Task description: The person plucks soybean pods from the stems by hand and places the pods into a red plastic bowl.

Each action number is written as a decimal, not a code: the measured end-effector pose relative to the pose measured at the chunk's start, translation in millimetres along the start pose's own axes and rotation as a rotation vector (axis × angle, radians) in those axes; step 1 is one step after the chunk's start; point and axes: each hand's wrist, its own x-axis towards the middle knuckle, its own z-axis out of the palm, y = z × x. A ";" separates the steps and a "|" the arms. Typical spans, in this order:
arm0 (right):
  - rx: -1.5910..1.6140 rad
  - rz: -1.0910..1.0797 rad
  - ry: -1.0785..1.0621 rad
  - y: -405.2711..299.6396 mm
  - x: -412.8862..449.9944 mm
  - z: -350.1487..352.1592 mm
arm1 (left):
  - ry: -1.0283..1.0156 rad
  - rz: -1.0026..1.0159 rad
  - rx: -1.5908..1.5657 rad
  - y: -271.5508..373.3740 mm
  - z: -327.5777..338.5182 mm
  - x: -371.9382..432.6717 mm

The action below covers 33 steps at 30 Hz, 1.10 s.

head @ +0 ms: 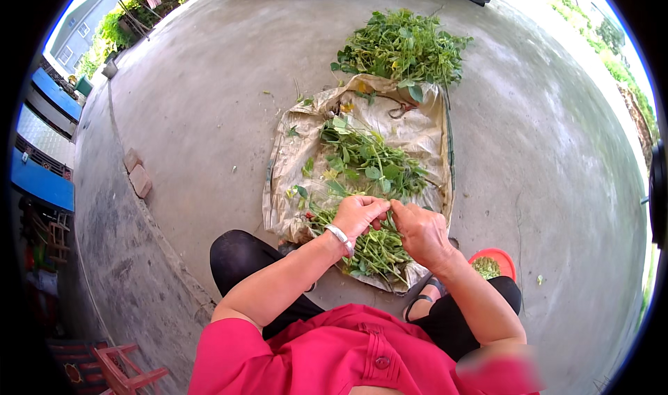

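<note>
My left hand (360, 215) and my right hand (421, 230) meet at their fingertips in front of me. Thumbs and forefingers pinch a small piece of bean plant, mostly hidden by the fingers. Directly beneath them, a heap of green bean stalks with pods (378, 254) lies on the near end of a worn woven plastic sack (292, 160). Beyond my fingers, a second bunch of leafy bean plants (376, 157) rests on the same sack. A silver bracelet (340, 238) circles my left wrist.
A larger pile of bean plants (407, 48) lies past the sack's far edge. By my right knee, a red plastic basin (505, 263) holds small green pods or beans. Two bricks (138, 175) sit on the concrete floor at left, and a red wooden stool (125, 371) stands lower left.
</note>
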 end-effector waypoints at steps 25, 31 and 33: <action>0.540 0.286 0.040 -1.7 2.8 7.2 | -0.064 -0.106 -0.560 -21.4 -2.1 -0.7; 0.530 0.185 0.178 -6.3 -2.2 14.9 | -0.021 -0.046 -0.577 -19.9 5.1 -2.1; 0.512 0.178 0.209 -10.4 -1.5 17.9 | 0.032 -0.031 -0.587 -17.0 10.1 -3.1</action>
